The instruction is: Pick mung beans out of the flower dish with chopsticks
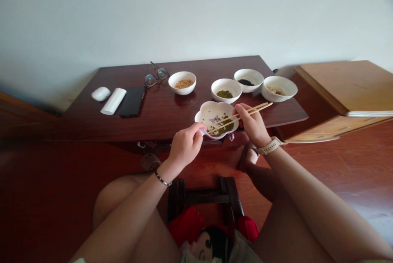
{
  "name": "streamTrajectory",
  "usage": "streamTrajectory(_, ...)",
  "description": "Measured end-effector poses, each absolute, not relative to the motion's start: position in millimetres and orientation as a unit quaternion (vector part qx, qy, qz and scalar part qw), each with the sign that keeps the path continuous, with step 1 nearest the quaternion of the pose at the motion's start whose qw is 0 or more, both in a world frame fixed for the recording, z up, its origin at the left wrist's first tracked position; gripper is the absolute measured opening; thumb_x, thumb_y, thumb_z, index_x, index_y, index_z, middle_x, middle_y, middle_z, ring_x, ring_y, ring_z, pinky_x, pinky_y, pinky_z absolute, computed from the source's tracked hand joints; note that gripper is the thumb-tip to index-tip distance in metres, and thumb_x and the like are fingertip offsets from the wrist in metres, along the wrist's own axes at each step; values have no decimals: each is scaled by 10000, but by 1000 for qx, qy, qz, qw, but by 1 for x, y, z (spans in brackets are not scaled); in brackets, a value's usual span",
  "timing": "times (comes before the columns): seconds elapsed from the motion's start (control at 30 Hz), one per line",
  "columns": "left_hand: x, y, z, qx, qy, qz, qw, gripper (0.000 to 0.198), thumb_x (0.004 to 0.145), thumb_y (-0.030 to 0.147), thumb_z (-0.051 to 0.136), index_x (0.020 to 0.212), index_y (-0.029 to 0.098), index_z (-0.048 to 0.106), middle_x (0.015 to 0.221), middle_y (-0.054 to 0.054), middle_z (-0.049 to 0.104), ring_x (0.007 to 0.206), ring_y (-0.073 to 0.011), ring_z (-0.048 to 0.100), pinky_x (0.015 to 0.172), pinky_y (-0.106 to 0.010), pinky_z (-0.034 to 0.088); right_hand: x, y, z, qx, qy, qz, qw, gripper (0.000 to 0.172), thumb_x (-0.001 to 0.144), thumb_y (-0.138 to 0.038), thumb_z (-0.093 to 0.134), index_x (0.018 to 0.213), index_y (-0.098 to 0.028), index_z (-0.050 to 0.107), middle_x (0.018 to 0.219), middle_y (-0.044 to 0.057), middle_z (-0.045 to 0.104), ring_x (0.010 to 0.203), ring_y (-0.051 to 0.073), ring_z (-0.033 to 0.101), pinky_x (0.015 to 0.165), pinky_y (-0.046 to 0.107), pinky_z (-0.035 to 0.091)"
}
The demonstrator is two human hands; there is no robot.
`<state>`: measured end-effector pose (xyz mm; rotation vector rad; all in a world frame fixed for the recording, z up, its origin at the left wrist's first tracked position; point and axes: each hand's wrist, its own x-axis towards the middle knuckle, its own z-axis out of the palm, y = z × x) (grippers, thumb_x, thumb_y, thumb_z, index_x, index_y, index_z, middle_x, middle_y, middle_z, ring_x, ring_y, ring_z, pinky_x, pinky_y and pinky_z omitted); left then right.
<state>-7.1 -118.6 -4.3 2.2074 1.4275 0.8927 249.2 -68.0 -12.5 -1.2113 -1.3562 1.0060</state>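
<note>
My left hand (186,144) grips the near left edge of a white, flower-shaped dish (207,111) with a lilac rim. Small green beans (226,127) lie scattered inside it, mostly toward the right. A pair of light wooden chopsticks (258,109) is held in my right hand (252,126), their tips down in the dish near its left side. Whether a bean sits between the tips is too small to tell. Just behind the dish stands a white bowl (216,86) with more green beans. Beyond that is a bowl (258,75) of black beans.
To the right is a bowl (290,88) with pale and reddish pieces; left of centre, a bowl (172,85) of tan beans. Glasses (156,77), a black phone (132,102), a white case (113,101) and a white rounded object (100,93) occupy the dark table's (166,120) left side.
</note>
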Motion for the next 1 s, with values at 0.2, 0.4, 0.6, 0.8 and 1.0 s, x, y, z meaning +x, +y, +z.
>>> streamTrajectory(0.2, -7, -119, -4, 783, 505, 317, 179, 306, 1058, 162, 480, 1169, 226, 758, 1074, -49, 852, 876, -200, 797, 823, -307, 574, 250, -69, -12, -500, -567, 413, 508, 426, 1051, -551, 610, 771, -230, 618, 655, -7, 520, 599, 154, 439, 530, 296, 318)
streamTrajectory(0.4, -7, -119, -4, 783, 505, 317, 179, 305, 1058, 159, 482, 1169, 228, 757, 1085, -48, 852, 905, -204, 803, 830, -301, 577, 251, -68, -13, -500, -570, 410, 506, 432, 1047, -559, 614, 766, -231, 614, 660, -6, 517, 603, 154, 437, 530, 293, 318)
streamTrajectory(0.6, -7, -119, -5, 783, 503, 318, 182, 300, 1061, 164, 480, 1167, 221, 755, 1071, -48, 851, 888, -201, 797, 835, -305, 571, 250, -68, -12, -502, -568, 412, 506, 428, 1048, -547, 616, 761, -229, 611, 645, -12, 511, 588, 148, 420, 538, 295, 314)
streamTrajectory(0.8, -7, -119, -4, 783, 502, 317, 185, 303, 1062, 162, 476, 1174, 223, 751, 1083, -50, 851, 901, -207, 798, 838, -310, 569, 250, -69, -12, -503, -566, 413, 506, 440, 1038, -569, 624, 758, -230, 613, 644, -10, 514, 584, 150, 416, 534, 296, 311)
streamTrajectory(1.0, -7, -119, -4, 784, 503, 315, 182, 310, 1065, 167, 471, 1181, 232, 752, 1096, -46, 851, 916, -208, 803, 839, -305, 575, 250, -70, -11, -502, -565, 415, 506, 430, 1044, -551, 619, 756, -232, 615, 645, -7, 522, 588, 152, 428, 535, 300, 308)
